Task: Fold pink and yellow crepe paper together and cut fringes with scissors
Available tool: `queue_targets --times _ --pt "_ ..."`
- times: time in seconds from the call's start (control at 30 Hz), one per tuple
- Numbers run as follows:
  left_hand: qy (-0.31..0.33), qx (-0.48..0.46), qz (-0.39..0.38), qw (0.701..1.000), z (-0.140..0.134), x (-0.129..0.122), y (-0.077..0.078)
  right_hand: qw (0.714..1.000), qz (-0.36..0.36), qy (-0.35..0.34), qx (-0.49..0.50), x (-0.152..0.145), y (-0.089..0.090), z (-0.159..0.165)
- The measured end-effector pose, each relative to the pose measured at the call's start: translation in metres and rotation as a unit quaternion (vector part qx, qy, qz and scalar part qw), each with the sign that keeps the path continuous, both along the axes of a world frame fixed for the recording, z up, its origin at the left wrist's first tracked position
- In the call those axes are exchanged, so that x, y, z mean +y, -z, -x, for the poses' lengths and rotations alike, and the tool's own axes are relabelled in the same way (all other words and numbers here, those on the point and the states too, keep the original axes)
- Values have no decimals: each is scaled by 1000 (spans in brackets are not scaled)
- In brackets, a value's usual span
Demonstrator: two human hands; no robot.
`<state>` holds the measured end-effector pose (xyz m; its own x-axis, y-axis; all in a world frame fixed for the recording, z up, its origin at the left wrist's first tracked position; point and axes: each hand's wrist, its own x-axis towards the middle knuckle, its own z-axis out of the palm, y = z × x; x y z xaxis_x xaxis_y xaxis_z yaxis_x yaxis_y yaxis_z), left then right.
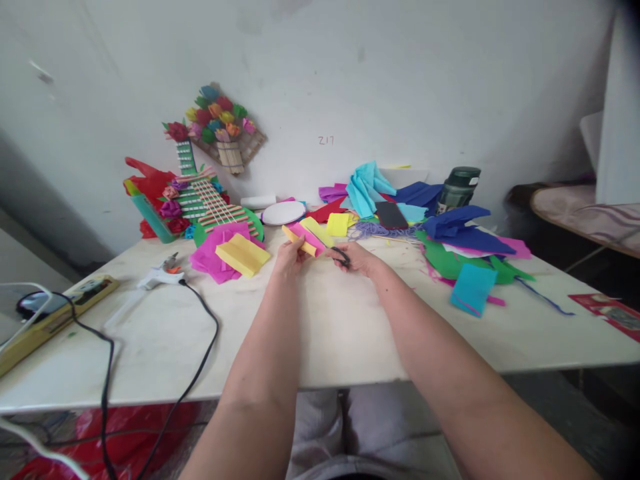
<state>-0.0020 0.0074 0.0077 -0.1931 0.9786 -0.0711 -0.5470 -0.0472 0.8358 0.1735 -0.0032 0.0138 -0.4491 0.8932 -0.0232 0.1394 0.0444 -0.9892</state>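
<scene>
My left hand [291,259] is closed on a folded piece of yellow and pink crepe paper [306,233] above the middle of the table. In my right hand [357,259] is a pair of scissors [341,257] with black handles. Their blades point up and left, lying against the paper, and whether they are apart I cannot tell. A small yellow paper piece [339,225] lies just beyond my hands. To the left, a yellow paper rectangle [243,255] rests on magenta paper sheets [213,255].
A glue gun [165,275] with a black cord lies at the left, near a power strip [90,291]. A paper-flowered guitar craft [210,200] leans by the wall. Rightward are a phone [391,215], a dark green bottle [457,189], blue paper [460,225] and a turquoise piece [474,289].
</scene>
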Motion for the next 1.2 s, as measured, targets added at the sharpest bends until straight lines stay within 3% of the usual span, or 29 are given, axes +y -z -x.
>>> queue_targets --times 1.2 --pt "46 3 -9 999 0 -4 -1 999 16 -33 -1 -10 -10 -7"
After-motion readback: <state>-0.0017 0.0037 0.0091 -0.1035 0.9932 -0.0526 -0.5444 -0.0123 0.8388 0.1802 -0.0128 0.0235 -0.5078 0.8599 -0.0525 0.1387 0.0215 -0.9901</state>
